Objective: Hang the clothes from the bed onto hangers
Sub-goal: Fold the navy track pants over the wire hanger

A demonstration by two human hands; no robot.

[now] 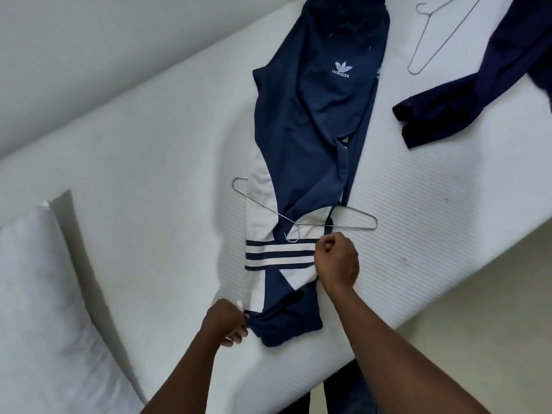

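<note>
Pants: pants [310,121] flat along bed [149,174], waist at far end, leg ends twd person, striped part nr hands.
Hanger: wire hanger [298,225] lies across legs just above stripes. Both sloping wires show on top of cloth, bar hidden mid-span, so legs look threaded thru frame. Hook pts twd person.
L hand: left hand [228,321], fingers curled, gripping leg edge nr hem.
R hand: right hand [336,259] closed in a pinch on opp. edge beside stripes, just below hanger.
2nd hanger: 2nd hanger [420,40] bare, far R of bed, holds nothing.
Navy garment: navy garment [478,94] crumpled nr 2nd hanger, not on it.
Pillow: pillow [44,294] at L, well apart from work.
Done: item 1 prob. threaded; nothing lifted or hung yet.
Left: fold legs back over bar, even out halves, lift by hook; then item 2 w/ 2nd hanger. Est. under half.
Risk: cloth looks slick and may slide off thin wire if halves uneven.
</note>
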